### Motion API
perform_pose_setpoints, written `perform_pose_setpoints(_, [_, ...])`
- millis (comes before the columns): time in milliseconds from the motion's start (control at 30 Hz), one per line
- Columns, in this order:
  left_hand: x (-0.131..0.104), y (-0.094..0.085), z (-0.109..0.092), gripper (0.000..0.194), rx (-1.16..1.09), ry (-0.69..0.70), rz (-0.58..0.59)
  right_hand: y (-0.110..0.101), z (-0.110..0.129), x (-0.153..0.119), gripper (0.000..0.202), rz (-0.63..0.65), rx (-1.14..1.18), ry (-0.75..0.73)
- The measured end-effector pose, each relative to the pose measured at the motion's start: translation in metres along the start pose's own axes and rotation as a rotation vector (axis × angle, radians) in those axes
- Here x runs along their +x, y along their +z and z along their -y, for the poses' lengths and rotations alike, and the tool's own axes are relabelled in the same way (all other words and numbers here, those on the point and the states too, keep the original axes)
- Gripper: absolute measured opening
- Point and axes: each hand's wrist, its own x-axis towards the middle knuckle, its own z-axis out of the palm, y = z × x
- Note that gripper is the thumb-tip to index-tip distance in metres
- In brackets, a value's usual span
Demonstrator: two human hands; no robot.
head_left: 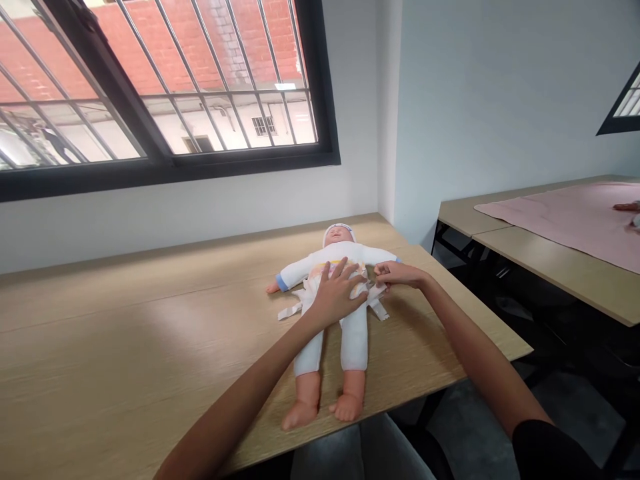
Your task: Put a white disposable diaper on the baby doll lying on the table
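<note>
A baby doll (345, 337) in a white suit lies face up on a wooden table (125, 347), head toward the wall, bare feet near the front edge. A white diaper (361, 288) is wrapped around its waist, with a loose tab (290, 311) sticking out on the left side. My left hand (336, 293) lies flat, fingers spread, on the doll's belly over the diaper front. My right hand (396, 273) pinches the diaper's right tab at the doll's hip.
A second table (550, 263) stands to the right across a gap, with a pink cloth (570, 217) on it. Another person's hand (627, 207) rests at the cloth's far right edge. A barred window (165, 87) fills the wall behind.
</note>
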Motion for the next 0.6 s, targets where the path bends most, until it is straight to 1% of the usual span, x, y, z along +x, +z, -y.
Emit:
perform_pose_setpoints(67, [0.000, 0.000, -0.002, 0.032, -0.014, -0.024, -0.001, 0.002, 0.004, -0.001, 0.020, -0.055, 0.111, 0.001])
perform_pose_setpoints(167, [0.002, 0.003, -0.008, 0.035, -0.027, -0.072, -0.045, 0.014, 0.008, 0.002, 0.021, -0.157, 0.248, 0.019])
perform_pose_setpoints(267, [0.004, 0.008, -0.012, 0.026, -0.034, -0.119, -0.092, 0.023, 0.011, 0.004, 0.026, -0.202, 0.331, -0.009])
perform_pose_setpoints(300, [0.005, 0.009, -0.012, 0.021, -0.040, -0.133, -0.103, 0.022, 0.013, 0.003, 0.028, -0.189, 0.331, -0.028])
perform_pose_setpoints(367, [0.008, 0.009, -0.014, 0.014, -0.049, -0.161, -0.122, 0.015, 0.015, -0.001, 0.030, -0.118, 0.270, -0.066])
perform_pose_setpoints(467, [0.015, 0.007, -0.016, 0.008, -0.027, -0.189, -0.136, -0.003, 0.016, -0.012, 0.037, -0.040, 0.056, -0.076])
perform_pose_setpoints(533, [0.020, 0.006, -0.018, 0.009, 0.003, -0.204, -0.133, -0.012, 0.015, -0.017, 0.041, -0.007, -0.081, -0.005])
perform_pose_setpoints(600, [0.024, 0.005, -0.019, 0.010, 0.027, -0.214, -0.127, -0.013, 0.012, -0.018, 0.043, 0.085, -0.174, 0.115])
